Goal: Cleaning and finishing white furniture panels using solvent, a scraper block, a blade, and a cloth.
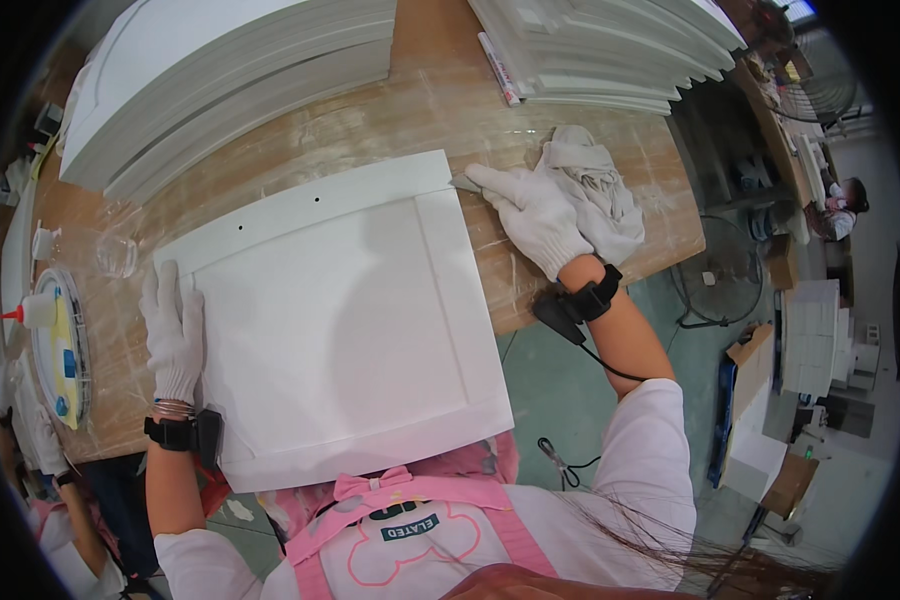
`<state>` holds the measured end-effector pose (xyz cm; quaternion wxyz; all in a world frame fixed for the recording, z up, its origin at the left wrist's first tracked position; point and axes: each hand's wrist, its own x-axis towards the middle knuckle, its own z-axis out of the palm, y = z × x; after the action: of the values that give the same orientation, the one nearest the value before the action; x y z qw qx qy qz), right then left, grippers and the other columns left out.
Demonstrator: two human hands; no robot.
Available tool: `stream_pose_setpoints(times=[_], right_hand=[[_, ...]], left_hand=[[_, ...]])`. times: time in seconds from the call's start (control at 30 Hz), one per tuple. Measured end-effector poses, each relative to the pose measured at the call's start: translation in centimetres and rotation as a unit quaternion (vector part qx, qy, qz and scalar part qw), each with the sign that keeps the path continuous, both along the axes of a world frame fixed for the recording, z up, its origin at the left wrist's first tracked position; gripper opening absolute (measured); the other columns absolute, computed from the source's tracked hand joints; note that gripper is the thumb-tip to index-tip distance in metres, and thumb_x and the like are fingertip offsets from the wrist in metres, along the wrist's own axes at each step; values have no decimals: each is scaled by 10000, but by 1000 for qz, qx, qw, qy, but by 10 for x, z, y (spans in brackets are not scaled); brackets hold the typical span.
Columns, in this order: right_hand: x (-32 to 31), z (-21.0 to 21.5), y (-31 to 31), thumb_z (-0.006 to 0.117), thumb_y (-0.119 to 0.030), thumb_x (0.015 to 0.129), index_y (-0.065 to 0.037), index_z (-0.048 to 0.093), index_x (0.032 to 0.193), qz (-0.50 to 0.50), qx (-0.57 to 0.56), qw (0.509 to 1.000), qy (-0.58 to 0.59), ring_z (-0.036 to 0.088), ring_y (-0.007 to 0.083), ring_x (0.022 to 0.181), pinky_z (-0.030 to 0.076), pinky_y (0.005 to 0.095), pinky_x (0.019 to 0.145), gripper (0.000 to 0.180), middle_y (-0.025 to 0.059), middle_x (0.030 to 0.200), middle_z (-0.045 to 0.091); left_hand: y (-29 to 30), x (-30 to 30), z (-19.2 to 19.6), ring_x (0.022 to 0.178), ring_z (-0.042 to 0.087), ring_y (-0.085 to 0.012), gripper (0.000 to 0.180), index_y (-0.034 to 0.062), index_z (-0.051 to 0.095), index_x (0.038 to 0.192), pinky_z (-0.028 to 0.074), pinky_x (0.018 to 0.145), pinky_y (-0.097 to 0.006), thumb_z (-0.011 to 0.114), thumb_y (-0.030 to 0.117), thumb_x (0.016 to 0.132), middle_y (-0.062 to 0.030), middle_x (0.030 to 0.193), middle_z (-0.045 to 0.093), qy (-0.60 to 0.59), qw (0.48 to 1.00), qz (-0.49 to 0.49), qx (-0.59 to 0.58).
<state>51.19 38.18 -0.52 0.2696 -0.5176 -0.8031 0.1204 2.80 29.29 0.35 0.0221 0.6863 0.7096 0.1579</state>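
Observation:
A white framed panel [340,320], like a cabinet door, lies on the wooden table in front of me, with two small dark holes near its far edge. My left hand [173,330], in a white knit glove, rests on the panel's left edge with its fingers stretched out. At the far right corner of the panel is my right hand [530,212], gloved as well. Its fingers are closed on a small grey flat tool [464,183], whose tip touches or nearly touches the corner; most of it is hidden. Beside that hand lies a crumpled grey-white cloth [592,190].
Stacks of white panels [240,110] stand far left and far right [610,50], with a marker [500,70] by the right one. A red-tipped bottle [32,311] and a round lid [62,350] sit left. Fans, boxes and other people are around the table [380,115].

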Motion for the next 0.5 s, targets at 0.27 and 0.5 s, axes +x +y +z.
stream_pose_setpoints(times=[0.27, 0.5], right_hand=[[-12, 23, -7, 576, -148, 952, -129, 684, 1251, -58, -155, 986, 5, 658, 287, 1007, 513, 349, 906, 319, 122, 1099, 710], [-20, 37, -18, 518, -228, 968, -149, 685, 1239, -68, -251, 965, 33, 637, 346, 1073, 498, 404, 929, 328, 132, 1169, 696]], left_hand=[[-1, -1, -1, 1411, 337, -428, 561, 77, 435, 1487, 307, 1152, -471, 542, 325, 996, -262, 1538, 344, -3, 1000, 2, -4], [-1, -2, -2, 1413, 331, -439, 561, 78, 434, 1489, 295, 1159, -475, 549, 313, 993, -272, 1544, 332, 2, 1000, 2, -3]])
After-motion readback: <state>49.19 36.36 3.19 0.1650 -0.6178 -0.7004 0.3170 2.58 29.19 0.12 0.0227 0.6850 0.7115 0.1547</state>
